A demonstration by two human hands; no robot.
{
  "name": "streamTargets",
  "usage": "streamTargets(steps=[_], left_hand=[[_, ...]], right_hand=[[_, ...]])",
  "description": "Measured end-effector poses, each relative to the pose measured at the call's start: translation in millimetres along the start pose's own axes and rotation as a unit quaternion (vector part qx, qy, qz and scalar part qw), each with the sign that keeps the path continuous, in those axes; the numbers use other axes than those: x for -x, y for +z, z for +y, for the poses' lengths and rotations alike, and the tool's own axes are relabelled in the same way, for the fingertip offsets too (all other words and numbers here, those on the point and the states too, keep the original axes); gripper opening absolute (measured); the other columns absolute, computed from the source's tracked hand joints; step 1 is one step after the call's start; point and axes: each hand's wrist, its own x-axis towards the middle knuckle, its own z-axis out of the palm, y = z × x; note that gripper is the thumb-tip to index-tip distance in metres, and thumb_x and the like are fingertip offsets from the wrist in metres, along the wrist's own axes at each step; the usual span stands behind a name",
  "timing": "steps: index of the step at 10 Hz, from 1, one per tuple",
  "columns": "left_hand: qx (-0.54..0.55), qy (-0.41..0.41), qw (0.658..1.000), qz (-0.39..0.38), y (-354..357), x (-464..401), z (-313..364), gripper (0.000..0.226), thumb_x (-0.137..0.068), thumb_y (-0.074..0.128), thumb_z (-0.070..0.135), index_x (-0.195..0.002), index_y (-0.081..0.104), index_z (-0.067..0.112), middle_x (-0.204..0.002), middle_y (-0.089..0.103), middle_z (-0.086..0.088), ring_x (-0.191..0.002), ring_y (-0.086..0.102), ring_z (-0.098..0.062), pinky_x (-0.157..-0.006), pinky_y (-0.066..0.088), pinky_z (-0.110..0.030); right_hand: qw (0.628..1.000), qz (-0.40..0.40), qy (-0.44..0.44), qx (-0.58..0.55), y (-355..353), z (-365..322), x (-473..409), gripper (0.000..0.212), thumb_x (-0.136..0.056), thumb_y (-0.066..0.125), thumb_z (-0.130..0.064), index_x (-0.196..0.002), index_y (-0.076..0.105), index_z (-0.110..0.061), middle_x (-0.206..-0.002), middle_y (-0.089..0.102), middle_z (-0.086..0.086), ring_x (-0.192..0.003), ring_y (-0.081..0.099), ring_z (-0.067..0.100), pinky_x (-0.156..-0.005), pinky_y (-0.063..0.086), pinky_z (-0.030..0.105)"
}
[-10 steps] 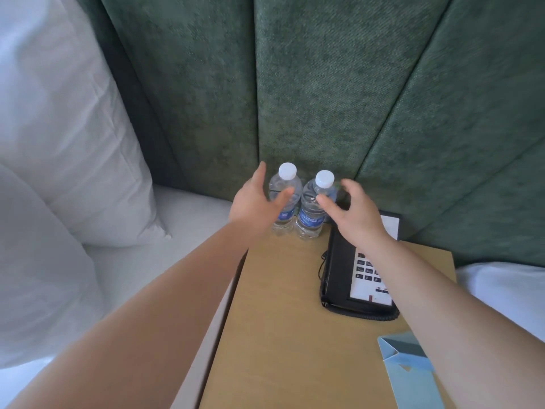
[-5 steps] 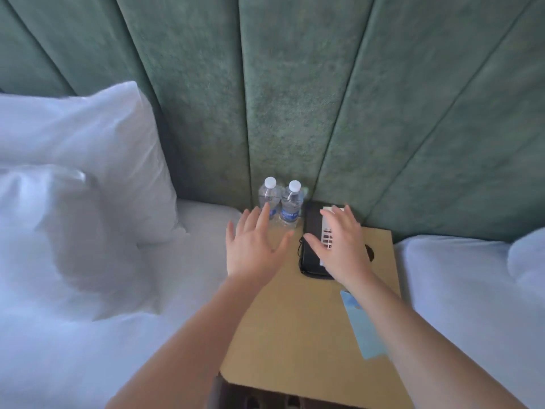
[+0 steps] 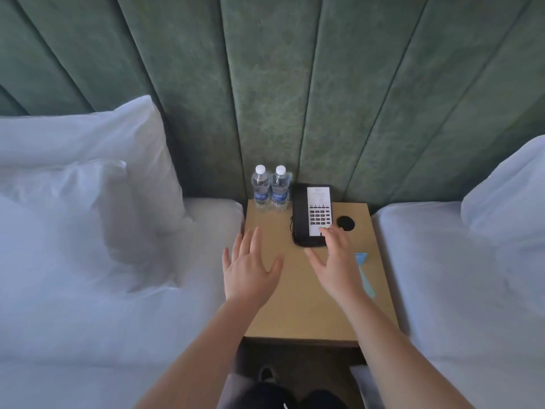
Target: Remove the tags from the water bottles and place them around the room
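- Left hand point(image 3: 250, 271) hovers over the tan wooden nightstand point(image 3: 298, 314), fingers spread, holding nothing
- Two clear plastic water bottles with white caps point(image 3: 269, 187) stand at its far left, untagged as far as I can tell; this placement looks done
- Right hand point(image 3: 337, 265), fingers spread, hovers near the black desk telephone point(image 3: 312, 215)

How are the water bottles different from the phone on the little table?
The two water bottles stand upright; the phone lies flat. The bottles are clear with white caps and blue labels; the phone is black with a white keypad panel. The bottles sit at the table's back left corner; the phone lies to their right. Both rest on the table, untouched.
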Motion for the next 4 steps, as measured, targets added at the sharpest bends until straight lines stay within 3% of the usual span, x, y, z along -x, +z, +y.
streamTargets(steps=[4], left_hand=[[-0.026, -0.012, 1.000, -0.002, 3.8, 159.0, 11.4, 0.080, -0.086, 0.019, 0.073, -0.153, 0.004, 0.031, -0.161, 0.015, 0.003, -0.149, 0.005, -0.019, -0.120, 0.005, -0.048]], right_hand=[[0.999, 0.001, -0.009, 0.031, -35.3, 24.0, 156.5, 0.051, -0.092, 0.055, -0.036, -0.136, 0.046, -0.011, -0.149, 0.035, 0.012, -0.140, 0.028, 0.026, -0.111, 0.029, 0.046]])
